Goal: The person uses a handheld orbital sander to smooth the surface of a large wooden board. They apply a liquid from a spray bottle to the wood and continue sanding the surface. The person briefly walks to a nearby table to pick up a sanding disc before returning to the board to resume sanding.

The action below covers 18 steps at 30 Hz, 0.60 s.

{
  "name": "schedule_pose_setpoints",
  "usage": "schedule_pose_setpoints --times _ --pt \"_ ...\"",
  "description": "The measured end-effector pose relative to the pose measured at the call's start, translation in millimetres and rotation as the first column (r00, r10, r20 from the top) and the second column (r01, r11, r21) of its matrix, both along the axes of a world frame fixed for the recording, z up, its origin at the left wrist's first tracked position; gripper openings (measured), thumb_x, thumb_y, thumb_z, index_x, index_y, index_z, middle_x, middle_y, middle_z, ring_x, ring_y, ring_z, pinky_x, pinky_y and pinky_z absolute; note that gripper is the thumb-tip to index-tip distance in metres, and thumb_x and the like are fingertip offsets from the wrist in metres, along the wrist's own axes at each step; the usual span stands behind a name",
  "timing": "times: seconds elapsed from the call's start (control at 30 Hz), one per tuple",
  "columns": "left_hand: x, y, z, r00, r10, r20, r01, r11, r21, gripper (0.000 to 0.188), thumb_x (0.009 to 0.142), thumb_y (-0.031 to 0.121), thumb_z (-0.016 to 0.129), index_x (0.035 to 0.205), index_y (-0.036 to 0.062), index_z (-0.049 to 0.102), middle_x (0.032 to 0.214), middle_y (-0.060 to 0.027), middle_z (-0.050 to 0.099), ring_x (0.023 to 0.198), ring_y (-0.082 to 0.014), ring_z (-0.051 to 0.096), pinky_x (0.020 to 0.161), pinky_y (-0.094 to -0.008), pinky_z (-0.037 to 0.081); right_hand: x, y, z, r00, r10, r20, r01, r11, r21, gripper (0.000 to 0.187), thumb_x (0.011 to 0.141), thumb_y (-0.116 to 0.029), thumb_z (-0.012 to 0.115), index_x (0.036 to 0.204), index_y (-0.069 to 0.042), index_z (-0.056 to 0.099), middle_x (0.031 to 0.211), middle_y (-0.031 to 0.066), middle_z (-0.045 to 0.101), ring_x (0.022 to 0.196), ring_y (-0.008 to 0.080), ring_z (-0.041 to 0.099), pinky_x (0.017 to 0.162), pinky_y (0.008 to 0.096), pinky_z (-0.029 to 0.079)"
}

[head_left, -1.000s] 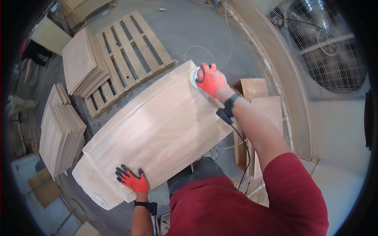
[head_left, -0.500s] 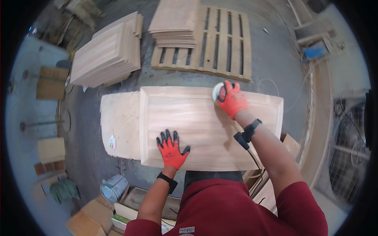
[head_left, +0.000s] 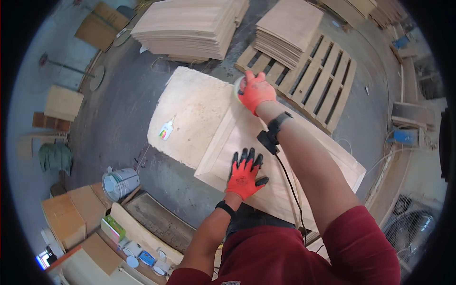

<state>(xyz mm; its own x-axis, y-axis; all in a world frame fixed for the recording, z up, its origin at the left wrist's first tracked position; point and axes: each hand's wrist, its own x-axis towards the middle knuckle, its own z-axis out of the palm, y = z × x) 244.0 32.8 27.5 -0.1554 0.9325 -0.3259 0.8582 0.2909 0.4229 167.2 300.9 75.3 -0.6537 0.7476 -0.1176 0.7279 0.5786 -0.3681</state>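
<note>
A framed wooden panel [head_left: 232, 137] lies slanted in front of me on a rough-edged wooden board [head_left: 190, 111]. My right hand [head_left: 256, 95], in a red and black glove, is closed over a round sander [head_left: 237, 89] at the panel's far left corner. Only the tool's pale rim shows; the glove covers the rest. Flat on the panel's near left part rests my left hand [head_left: 245, 176], gloved the same way, with fingers spread and nothing in them. A small white bottle [head_left: 166, 130] with a coloured label lies on the rough board.
Stacks of wooden panels [head_left: 185, 23] stand beyond, one of them on a slatted pallet [head_left: 327, 78]. At the left are a metal bucket [head_left: 121, 184] and cardboard boxes [head_left: 71, 213]. A caged fan [head_left: 411, 232] is at the lower right.
My view has turned, so the panel now looks slanted. My right hand has moved the sander left along the far edge to the corner. The left hand still lies flat on the panel.
</note>
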Motion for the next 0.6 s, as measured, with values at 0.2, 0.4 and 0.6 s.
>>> schedule_pose_setpoints --times 0.2,0.4,0.6 --pt "-9 -15 -2 0.994 0.047 -0.101 -0.025 0.979 0.204 0.075 0.09 0.065 0.052 0.142 0.0113 0.057 0.161 -0.0188 0.033 0.152 -0.0372 0.023 0.123 -0.059 0.011 2 -63 -6 0.981 0.162 -0.104 -0.164 0.986 -0.009 0.04 0.09 -0.028 0.062 0.124 -0.011 0.051 0.121 0.0261 0.054 0.092 0.0444 0.068 0.079 0.0514 0.057" --pt "-9 -2 7 0.99 -0.031 -0.137 0.055 0.983 0.177 0.079 0.089 0.063 0.057 0.152 0.015 0.046 0.162 -0.018 0.03 0.151 -0.0374 0.024 0.123 -0.0576 0.012 58 -49 14 0.998 0.051 -0.039 -0.053 0.997 -0.061 0.056 0.085 -0.026 0.069 0.136 -0.013 0.05 0.126 0.0261 0.052 0.094 0.0452 0.068 0.082 0.0504 0.057" --pt "-2 -10 9 0.989 0.062 -0.137 -0.025 0.966 0.258 0.081 0.089 0.058 0.061 0.154 0.0138 0.041 0.161 -0.0191 0.032 0.151 -0.0367 0.026 0.123 -0.0571 0.013 153 -26 20 0.991 -0.124 0.055 0.125 0.992 -0.018 0.066 0.082 -0.026 0.074 0.14 -0.011 0.046 0.127 0.0265 0.05 0.098 0.0437 0.068 0.084 0.0493 0.056"
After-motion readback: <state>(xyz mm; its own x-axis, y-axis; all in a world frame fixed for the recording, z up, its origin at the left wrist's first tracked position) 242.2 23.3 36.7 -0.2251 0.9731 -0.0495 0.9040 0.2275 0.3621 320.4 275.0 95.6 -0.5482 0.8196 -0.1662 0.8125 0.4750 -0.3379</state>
